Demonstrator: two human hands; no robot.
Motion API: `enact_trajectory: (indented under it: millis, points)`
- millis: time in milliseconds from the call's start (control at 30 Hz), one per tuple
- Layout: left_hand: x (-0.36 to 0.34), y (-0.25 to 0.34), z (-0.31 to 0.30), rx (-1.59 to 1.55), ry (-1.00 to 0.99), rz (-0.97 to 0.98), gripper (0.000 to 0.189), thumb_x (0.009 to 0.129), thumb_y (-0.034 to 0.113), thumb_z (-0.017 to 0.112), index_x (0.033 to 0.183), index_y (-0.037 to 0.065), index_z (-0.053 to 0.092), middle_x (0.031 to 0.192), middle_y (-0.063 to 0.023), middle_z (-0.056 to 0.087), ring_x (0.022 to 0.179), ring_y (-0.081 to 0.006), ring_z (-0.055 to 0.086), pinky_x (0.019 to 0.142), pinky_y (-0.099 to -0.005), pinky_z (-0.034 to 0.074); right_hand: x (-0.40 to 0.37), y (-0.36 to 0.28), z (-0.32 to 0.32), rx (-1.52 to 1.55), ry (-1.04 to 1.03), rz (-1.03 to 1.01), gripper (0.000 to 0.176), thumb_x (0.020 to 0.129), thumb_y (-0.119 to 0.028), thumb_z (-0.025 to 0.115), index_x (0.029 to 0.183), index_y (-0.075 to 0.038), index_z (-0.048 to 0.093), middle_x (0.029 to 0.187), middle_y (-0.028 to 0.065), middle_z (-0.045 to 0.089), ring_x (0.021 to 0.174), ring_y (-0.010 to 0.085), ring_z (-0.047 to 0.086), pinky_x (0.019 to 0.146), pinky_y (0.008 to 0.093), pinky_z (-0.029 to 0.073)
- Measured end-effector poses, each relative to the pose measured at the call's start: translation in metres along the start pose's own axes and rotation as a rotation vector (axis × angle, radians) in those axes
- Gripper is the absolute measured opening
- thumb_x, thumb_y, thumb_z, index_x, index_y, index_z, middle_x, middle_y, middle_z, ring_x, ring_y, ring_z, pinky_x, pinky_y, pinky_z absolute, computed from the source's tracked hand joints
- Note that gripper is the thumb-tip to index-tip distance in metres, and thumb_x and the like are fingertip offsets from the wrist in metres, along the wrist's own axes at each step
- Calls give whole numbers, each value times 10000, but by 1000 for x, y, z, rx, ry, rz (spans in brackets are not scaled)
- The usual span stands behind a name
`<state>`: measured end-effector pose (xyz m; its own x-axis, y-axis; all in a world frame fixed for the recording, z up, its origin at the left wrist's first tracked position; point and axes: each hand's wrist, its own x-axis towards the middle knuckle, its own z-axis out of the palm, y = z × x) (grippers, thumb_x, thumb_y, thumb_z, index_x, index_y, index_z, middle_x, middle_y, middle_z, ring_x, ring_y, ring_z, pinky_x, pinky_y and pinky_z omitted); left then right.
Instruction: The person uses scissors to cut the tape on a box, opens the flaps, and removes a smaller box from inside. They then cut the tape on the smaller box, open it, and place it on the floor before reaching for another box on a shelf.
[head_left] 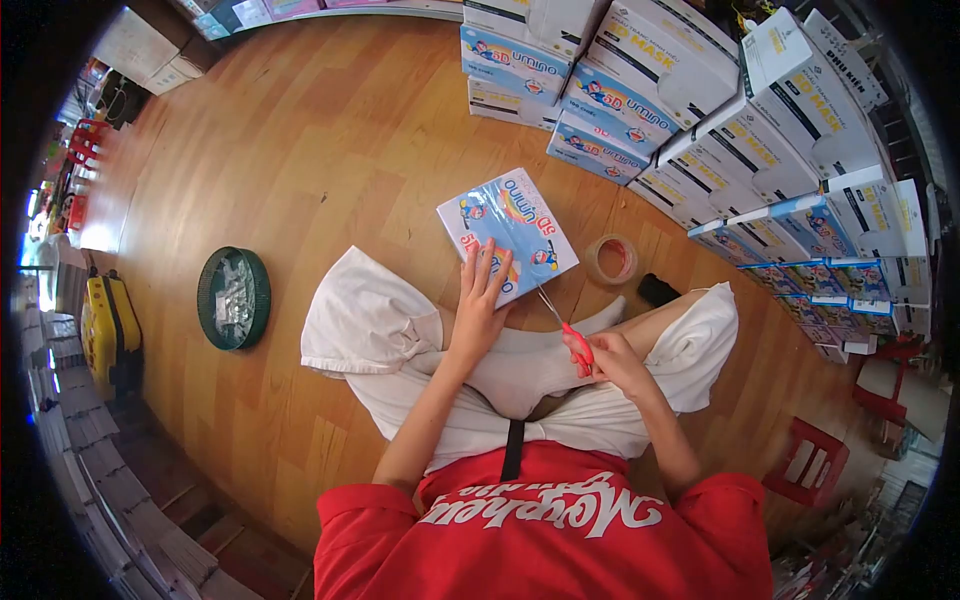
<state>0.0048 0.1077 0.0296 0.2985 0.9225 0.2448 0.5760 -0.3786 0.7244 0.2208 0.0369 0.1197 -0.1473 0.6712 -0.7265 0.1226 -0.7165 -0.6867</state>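
Observation:
A white and blue mask box (508, 228) with cartoon figures lies tilted on the floor before my crossed legs. On its near left part my left hand (482, 290) rests, fingers stretched out across the printed top. My right hand (610, 362) is closed around the red handles of a pair of scissors (574, 345). The metal blades point up and left, their tips at the box's near right edge. Just right of the box, a roll of clear tape (611, 260) lies flat on the floor.
Stacked mask boxes (690, 170) line the right side. A round green basket (262, 297) with crumpled silvery material inside stands on the left. Beyond it is a yellow case (110, 320). A small black object (657, 290) lies by my right knee, and a red stool (806, 460) is at lower right.

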Motion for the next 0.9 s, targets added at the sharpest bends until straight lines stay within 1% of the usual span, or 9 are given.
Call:
enact_trajectory:
  millis: [100, 300, 400, 467, 600, 700, 800, 867, 900]
  points:
    - [0, -1, -2, -10, -3, 0, 828, 668, -21, 737, 1416, 147, 424, 1535, -120, 246, 1418, -380, 180, 1128, -509, 231, 5, 6, 2, -15, 15, -11, 505, 828, -534, 669, 684, -56, 593, 577, 28, 566, 461, 42, 454, 418, 176, 305]
    - [-1, -2, -3, -9, 0, 2, 825, 674, -21, 729, 1419, 157, 421, 1538, -111, 246, 1422, -371, 186, 1118, -528, 238, 10, -12, 6, -29, -34, 24, 541, 832, -562, 642, 668, -51, 580, 567, 64, 580, 404, 50, 427, 388, 201, 301]
    - [-1, -2, -3, 4, -2, -1, 837, 664, -22, 734, 1419, 160, 420, 1538, -107, 248, 1420, -370, 188, 1116, -533, 241, 14, -13, -2, -146, -12, -10, 540, 840, -558, 636, 670, -47, 584, 584, 59, 581, 436, 52, 464, 398, 208, 318]
    - [-1, -2, -2, 8, 9, 7, 871, 634, -27, 752, 1418, 154, 419, 1535, -109, 254, 1414, -378, 196, 1118, -534, 244, 9, -25, -6, -123, -45, 18, 523, 845, -540, 641, 677, -47, 592, 596, 43, 577, 467, 52, 489, 417, 203, 330]
    - [0, -2, -9, -22, -21, 15, 823, 664, -14, 733, 1408, 167, 433, 1530, -101, 270, 1416, -361, 208, 1118, -520, 246, 0, -28, -14, -117, -76, 66, 482, 855, -500, 656, 694, -48, 604, 618, 9, 567, 527, 47, 526, 460, 185, 348]
    - [0, -3, -9, -63, -25, 24, 823, 656, -11, 737, 1402, 173, 441, 1526, -99, 281, 1413, -358, 217, 1120, -512, 249, -17, -22, -21, -135, -98, 82, 433, 871, -457, 656, 752, -44, 611, 632, -2, 566, 519, 36, 494, 463, 176, 331]
    - [0, -4, -15, -87, -75, 43, 828, 651, 1, 745, 1401, 170, 439, 1522, -93, 290, 1412, -358, 219, 1122, -510, 244, -34, -24, -18, -38, -111, -68, 398, 883, -432, 651, 822, -41, 612, 658, -5, 569, 522, 29, 468, 455, 173, 307]
    - [-1, -6, -17, -91, -113, 66, 854, 642, 32, 764, 1413, 151, 416, 1518, -86, 302, 1412, -357, 220, 1124, -513, 234, -26, -12, -14, 11, -134, -86, 381, 887, -418, 654, 851, -41, 609, 665, -7, 568, 521, 28, 454, 452, 176, 299]
    - [0, -3, -19, -92, -115, 50, 868, 642, 65, 780, 1419, 134, 399, 1523, -96, 287, 1413, -364, 214, 1126, -507, 229, -18, -3, -12, 37, -146, -97, 373, 889, -410, 655, 866, -40, 608, 669, -8, 567, 521, 27, 448, 450, 178, 295]
